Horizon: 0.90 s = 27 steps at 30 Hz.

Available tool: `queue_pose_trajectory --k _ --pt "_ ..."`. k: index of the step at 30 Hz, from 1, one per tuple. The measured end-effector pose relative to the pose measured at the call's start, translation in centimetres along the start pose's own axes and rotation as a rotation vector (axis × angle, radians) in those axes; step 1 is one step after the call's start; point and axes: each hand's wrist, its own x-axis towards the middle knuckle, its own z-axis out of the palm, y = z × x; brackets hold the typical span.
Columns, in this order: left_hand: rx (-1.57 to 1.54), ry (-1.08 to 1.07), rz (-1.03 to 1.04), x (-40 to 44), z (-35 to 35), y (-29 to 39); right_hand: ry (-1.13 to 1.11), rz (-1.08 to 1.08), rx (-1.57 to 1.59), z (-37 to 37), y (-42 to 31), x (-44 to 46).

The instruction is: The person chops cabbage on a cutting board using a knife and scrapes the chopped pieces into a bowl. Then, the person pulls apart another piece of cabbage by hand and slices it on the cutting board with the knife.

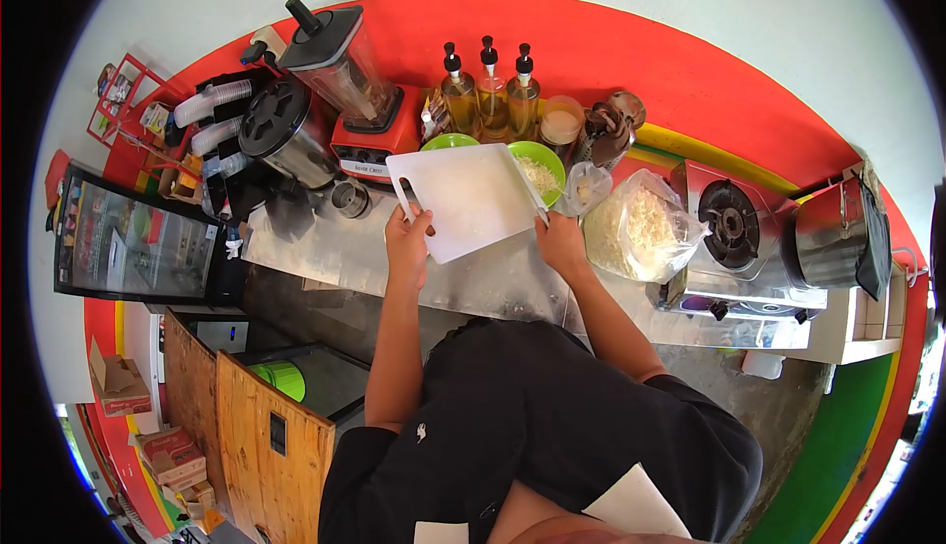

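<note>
Grasping cutting board (475, 199) by handle slot (407, 192) with left hand (406, 246), expect light, stiff, slightly slippery handling; cannot tell right hand's (564, 244) exact hold.

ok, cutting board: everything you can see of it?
The cutting board is white, rectangular and plastic-looking, with a handle slot near its left edge. It is held up over the metal counter; exact tilt unclear. The left hand grips it by the slot; the right hand is at its right edge, beside a thin, knife-like object.
</note>
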Motion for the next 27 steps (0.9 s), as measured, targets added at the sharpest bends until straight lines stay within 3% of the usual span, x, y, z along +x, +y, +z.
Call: queue_pose_trajectory --k 3,9,11,15,20,24,26,27 --pt "-0.029 0.009 -0.013 -0.1 -0.1 0.1 0.065 0.035 -0.047 0.1 2.9 0.8" --pt "-0.020 -0.005 -0.002 0.0 -0.2 -0.1 0.108 -0.066 0.121 -2.5 -0.1 -0.3" --pt "-0.010 -0.010 0.018 0.0 -0.1 0.0 0.021 -0.168 0.286 -2.8 -1.9 -0.9" --pt "-0.011 -0.022 0.006 -0.1 0.2 0.1 -0.104 -0.224 0.219 -3.1 -4.2 -1.6" --pt "0.009 -0.035 0.022 -0.4 0.3 0.4 0.084 -0.045 0.104 0.2 -0.5 -0.3" --pt "0.024 -0.008 0.017 -0.6 0.2 1.0 0.087 -0.030 -0.001 0.4 3.4 1.0" --pt "0.026 -0.001 0.041 -0.6 -0.1 1.1 -0.046 0.199 0.375 -0.6 3.6 1.1" --pt "0.026 -0.002 0.036 -0.6 -0.3 1.2 -0.047 0.204 0.373 -0.8 3.9 1.2"
